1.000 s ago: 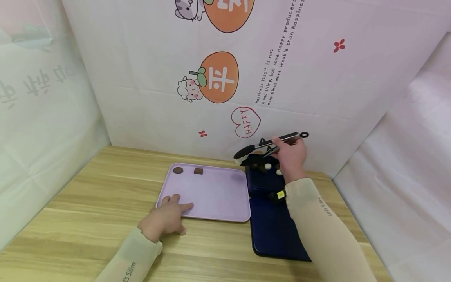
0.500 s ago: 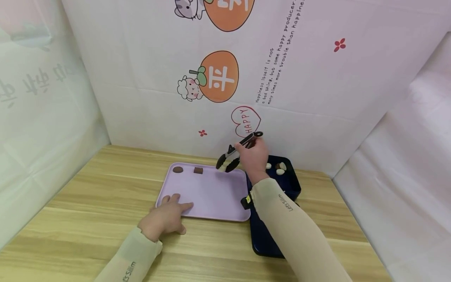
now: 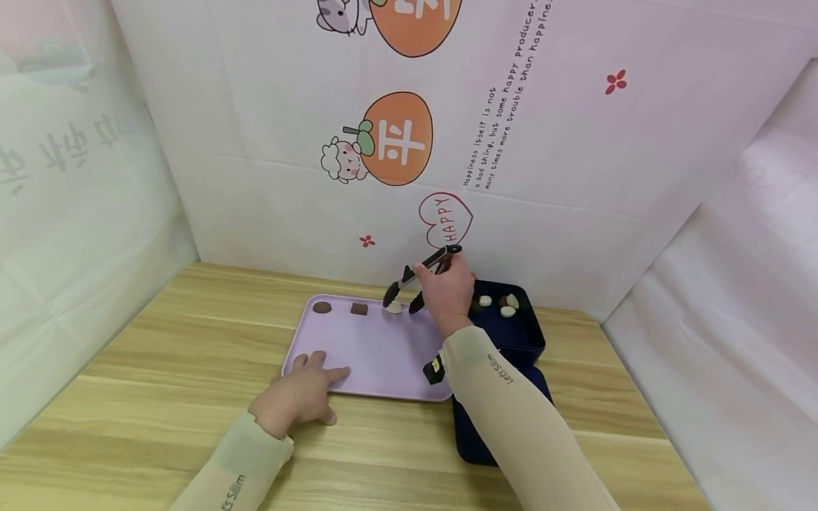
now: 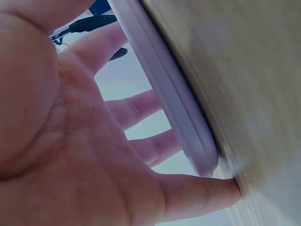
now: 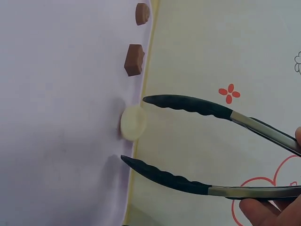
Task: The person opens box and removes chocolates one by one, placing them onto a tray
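Note:
My right hand (image 3: 447,291) grips black-tipped metal tongs (image 3: 399,285) over the far side of the lilac tray (image 3: 377,358). In the right wrist view the tong tips are spread apart, with a round white piece (image 5: 133,123) sitting on the tray between them. Left of it lie a square brown chocolate (image 3: 359,309) and a round brown chocolate (image 3: 322,307), in a row along the far rim. My left hand (image 3: 300,394) rests with spread fingers at the tray's near left corner. Three fingers reach over the rim and one touches the table.
Right of the tray stands a dark blue box (image 3: 520,341) with several white pieces (image 3: 508,311) and brown pieces inside, partly hidden by my right arm. A second dark blue container (image 3: 473,433) lies in front of it. A printed cloth (image 3: 255,213) hangs behind the table.
My right hand has moved left from the box to the tray with the white piece in the tongs. The tongs have spread and released it on the tray. My left hand stays put.

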{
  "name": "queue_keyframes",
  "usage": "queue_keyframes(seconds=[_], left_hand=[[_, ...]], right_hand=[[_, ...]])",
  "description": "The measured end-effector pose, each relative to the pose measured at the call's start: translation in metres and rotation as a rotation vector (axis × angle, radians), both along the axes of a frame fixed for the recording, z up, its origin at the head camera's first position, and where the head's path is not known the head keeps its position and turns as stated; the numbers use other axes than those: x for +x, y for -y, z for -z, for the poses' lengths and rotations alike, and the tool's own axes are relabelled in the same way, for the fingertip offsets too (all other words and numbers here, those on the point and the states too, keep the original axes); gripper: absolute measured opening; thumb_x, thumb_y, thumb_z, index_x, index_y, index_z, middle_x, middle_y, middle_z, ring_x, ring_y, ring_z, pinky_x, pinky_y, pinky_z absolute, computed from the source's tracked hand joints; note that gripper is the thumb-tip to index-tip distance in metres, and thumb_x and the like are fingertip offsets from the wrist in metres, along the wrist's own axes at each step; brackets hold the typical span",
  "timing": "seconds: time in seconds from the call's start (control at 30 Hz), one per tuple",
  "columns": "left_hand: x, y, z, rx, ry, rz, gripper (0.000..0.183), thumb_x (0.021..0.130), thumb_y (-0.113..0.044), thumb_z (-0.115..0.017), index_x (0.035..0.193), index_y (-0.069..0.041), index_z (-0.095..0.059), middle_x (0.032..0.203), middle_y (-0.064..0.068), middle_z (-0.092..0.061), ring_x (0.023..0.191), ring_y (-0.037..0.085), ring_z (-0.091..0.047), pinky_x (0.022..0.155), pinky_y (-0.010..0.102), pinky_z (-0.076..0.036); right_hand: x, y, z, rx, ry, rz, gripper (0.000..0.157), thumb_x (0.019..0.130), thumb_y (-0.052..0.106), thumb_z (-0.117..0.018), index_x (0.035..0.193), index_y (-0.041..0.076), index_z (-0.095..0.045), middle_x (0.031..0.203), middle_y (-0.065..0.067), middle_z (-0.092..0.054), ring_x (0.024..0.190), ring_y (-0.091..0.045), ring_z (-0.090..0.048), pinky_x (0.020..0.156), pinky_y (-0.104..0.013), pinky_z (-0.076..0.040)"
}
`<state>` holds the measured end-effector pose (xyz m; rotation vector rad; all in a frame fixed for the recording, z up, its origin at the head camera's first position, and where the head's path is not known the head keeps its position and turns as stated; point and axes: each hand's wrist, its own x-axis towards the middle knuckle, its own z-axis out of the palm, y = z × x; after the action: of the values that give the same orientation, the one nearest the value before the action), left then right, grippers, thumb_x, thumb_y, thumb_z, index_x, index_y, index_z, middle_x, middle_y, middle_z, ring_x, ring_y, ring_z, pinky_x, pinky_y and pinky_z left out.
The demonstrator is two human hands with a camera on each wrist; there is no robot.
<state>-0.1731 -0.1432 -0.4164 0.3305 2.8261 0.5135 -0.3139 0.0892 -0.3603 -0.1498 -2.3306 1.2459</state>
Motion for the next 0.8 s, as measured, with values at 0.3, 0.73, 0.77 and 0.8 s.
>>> queue_keyframes(seconds=[0.3,0.73,0.77,0.8], left_hand=[[-0.0003,0.0007,0.0016,-0.002,0.000,0.004,0.083,0.067,-0.026,-0.090,0.143,-0.023,-0.058,0.152,0.024,-0.033,0.135,0.050,-0.028,0.091,0.085,-0.025],[-0.0007,0.0010,0.0042,-0.001,0.006,-0.004,0.083,0.067,-0.027,-0.090,0.143,-0.024,-0.058,0.154,0.022,-0.032,0.137,0.050,-0.026,0.092,0.085,-0.023],[-0.0011,0.0010,0.0044,-0.002,0.005,-0.003,0.083,0.067,-0.027,-0.090,0.143,-0.024,-0.058,0.154,0.022,-0.032,0.137,0.050,-0.026,0.092,0.085,-0.023],[-0.0013,0.0010,0.0045,-0.003,0.003,-0.003,0.083,0.066,-0.027,-0.090,0.143,-0.024,-0.058,0.153,0.022,-0.032,0.137,0.050,-0.026,0.092,0.085,-0.024]], right_hand=[[0.0009,0.0010,-0.0001,0.009,-0.079,-0.100,0.038,0.085,0.040,-0.078,0.102,0.014,-0.056,0.091,-0.001,-0.060,0.081,-0.019,-0.057,0.063,-0.035,-0.051],[0.0070,0.0009,0.0002,0.133,-0.024,-0.301,0.031,0.087,0.026,-0.078,0.101,0.013,-0.055,0.097,-0.001,-0.060,0.091,-0.019,-0.063,0.073,-0.035,-0.059],[0.0081,0.0004,-0.0001,0.151,-0.032,-0.325,0.029,0.087,0.026,-0.078,0.099,0.013,-0.054,0.096,-0.001,-0.061,0.092,-0.019,-0.064,0.074,-0.035,-0.059],[0.0092,-0.0003,-0.0003,0.172,-0.043,-0.351,0.029,0.087,0.025,-0.079,0.097,0.013,-0.054,0.095,-0.001,-0.061,0.092,-0.019,-0.065,0.075,-0.035,-0.059]])
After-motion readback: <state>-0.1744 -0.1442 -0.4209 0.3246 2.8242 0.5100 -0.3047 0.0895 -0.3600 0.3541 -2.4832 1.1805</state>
